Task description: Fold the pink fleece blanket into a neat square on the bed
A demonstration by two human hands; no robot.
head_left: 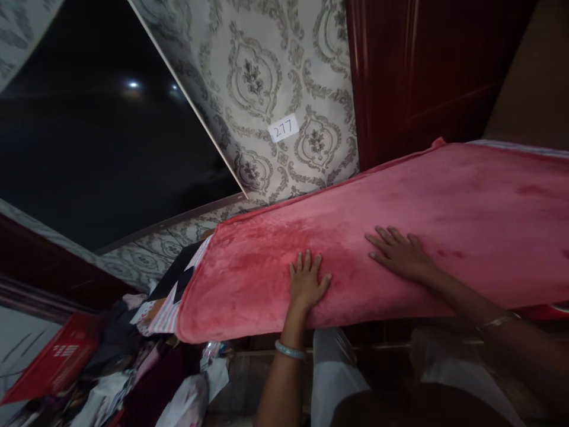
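Note:
A plush pink-red blanket (466, 196) lies spread over a long, narrow surface in front of me. My left hand (306, 283) rests flat on it, fingers spread, left of the middle. Farther right, my right hand (398, 252) also lies palm down on the plush, its fingers apart and pointing left. Neither hand grasps anything. Darker red brushed patches show in the pile around the left hand. From under the blanket's left end a striped cloth (166, 314) sticks out. What supports the blanket is mostly hidden.
A large dark television screen (111, 130) hangs on the patterned wall at left. A paper label reading 277 (283, 128) is on the wallpaper. Behind the blanket stands a dark red wooden panel (427, 71). Clothes, a red bag (57, 356) and a white plastic bag (184, 403) crowd the lower left.

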